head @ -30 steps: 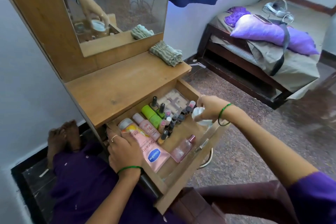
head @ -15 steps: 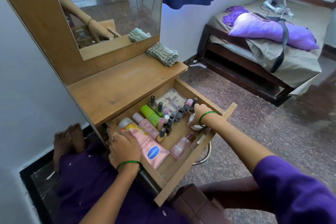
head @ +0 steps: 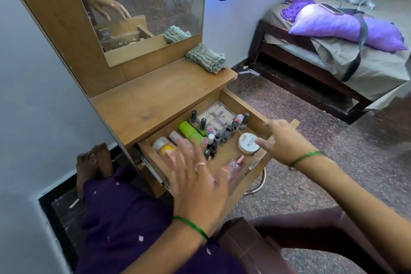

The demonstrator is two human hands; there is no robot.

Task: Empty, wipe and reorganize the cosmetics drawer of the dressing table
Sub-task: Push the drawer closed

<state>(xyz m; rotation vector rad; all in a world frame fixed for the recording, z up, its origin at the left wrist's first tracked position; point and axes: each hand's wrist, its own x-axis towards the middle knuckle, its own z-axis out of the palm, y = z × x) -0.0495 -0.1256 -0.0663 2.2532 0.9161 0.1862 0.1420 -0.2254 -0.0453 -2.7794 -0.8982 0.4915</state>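
— Within the pulled-out wooden drawer (head: 226,151) of the dressing table, head view: contents and positions?

— Packed full, mostly upright. Back row: clear plastic case of beige tubes (head: 219,115), lime-green cylindrical bottle (head: 189,132), cluster of small dark-capped nail-polish bottles (head: 219,138). Right front corner: round white lidded jar (head: 248,143). Against the front wall: pink glass perfume bottle (head: 235,165), lying flat.

— Hand states?

— Left hand (head: 200,182): above the near-left end of the drawer, fingers spread wide, holding nothing, blurred. Right hand (head: 282,140): over the right front corner, fingers extended and loose, gripping nothing, index tip at the jar's rim. Contact not determinable.

— Handling?

— Judged light throughout. Nail-polish bottles: probably glass, narrow-based, prone to toppling as a row. Lift singly by the body, not the cap. Perfume bottle: fragile and smooth. Grasp across the flat sides. White jar: rigid. Take by the side wall between thumb and fingers, never by the lid alone. Plastic case: lift level, one hand at each end. Avoid leaning on the extended drawer front.

— Legible writing?

— Dark print in two lines on the jar lid, too small to read reliably. Mark on the perfume bottle: unreadable. Labels beneath the left hand: hidden.

— Wiping material?

— Crumpled grey-green striped cloth (head: 206,58) at the right rear of the tabletop, below the mirror (head: 144,6), well apart from both hands. Stage, whether emptying or final arrangement: not determinable.
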